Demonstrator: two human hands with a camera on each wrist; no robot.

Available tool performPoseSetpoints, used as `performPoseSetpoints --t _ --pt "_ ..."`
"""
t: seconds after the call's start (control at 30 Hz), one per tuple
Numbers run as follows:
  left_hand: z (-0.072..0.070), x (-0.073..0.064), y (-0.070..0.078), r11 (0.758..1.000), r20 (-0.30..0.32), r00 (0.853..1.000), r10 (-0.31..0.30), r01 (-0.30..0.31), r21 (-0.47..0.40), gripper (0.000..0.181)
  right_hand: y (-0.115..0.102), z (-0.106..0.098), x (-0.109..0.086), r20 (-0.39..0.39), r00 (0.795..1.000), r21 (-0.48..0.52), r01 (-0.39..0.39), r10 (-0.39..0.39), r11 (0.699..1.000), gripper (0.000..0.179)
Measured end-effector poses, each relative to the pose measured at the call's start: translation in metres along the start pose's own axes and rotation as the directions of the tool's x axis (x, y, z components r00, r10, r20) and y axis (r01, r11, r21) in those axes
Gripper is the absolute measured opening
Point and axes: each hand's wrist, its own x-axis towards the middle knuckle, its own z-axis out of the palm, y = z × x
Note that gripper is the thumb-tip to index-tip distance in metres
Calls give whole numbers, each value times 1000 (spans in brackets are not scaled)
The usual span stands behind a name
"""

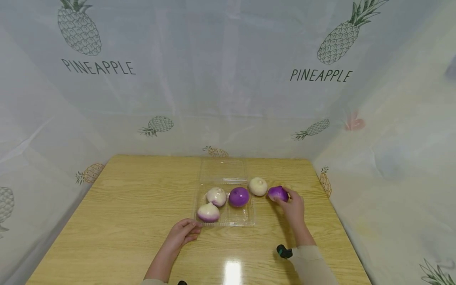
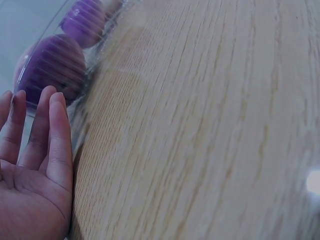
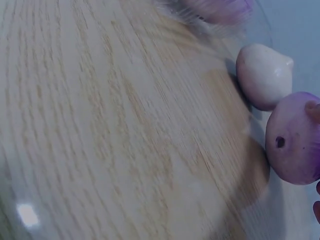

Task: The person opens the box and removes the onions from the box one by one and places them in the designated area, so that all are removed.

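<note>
Head view: the right hand (image 1: 293, 204) pinches a purple onion (image 1: 277, 193) between thumb and fingers, above the right part of the wooden desk (image 1: 135, 198); whether that onion touches the wood I cannot tell. A pale onion (image 1: 258, 186) sits near it at 9 to 10 o'clock, just beside the clear plastic box (image 1: 242, 217), at the box's 2 o'clock.

The box stands with its lid (image 1: 222, 170) laid open toward 12 o'clock. Inside, measured from its middle, a white-and-purple onion (image 1: 216, 196) lies at 10 o'clock, a second white-and-purple onion (image 1: 208, 212) at 8 o'clock and a deep purple onion (image 1: 239, 196) at 2 o'clock. The compartment at 4 o'clock shows its bare floor.

At 8 o'clock from the box, the left hand (image 1: 181, 233) holds nothing; its fingers reach out loosely, tips at the near left corner.

Right wrist view: the pinched onion shows a small dark hole (image 3: 280, 142), with the pale onion at its 11 o'clock.

Pineapple-printed sheeting (image 1: 213, 87) rises behind the desk at 12 o'clock.
</note>
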Motion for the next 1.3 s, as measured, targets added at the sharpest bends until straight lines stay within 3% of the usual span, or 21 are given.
performPoseSetpoints --t 0.3,0.47,0.93,1.3 --pt "1 -2 3 1000 -5 1000 0 0 -5 23 -4 2 13 12 1000 -43 28 -28 999 58" --pt "1 -2 4 1000 -6 1000 0 0 -5 22 -6 3 21 27 1000 -25 -5 5 1000 60" --pt "2 -1 2 1000 -13 1000 1 -1 -10 18 -14 7 36 -7 1000 -72 3 -4 997 58" --pt "3 -3 3 1000 -6 1000 5 -5 0 32 -10 13 45 -24 1000 -87 -3 1 996 58"
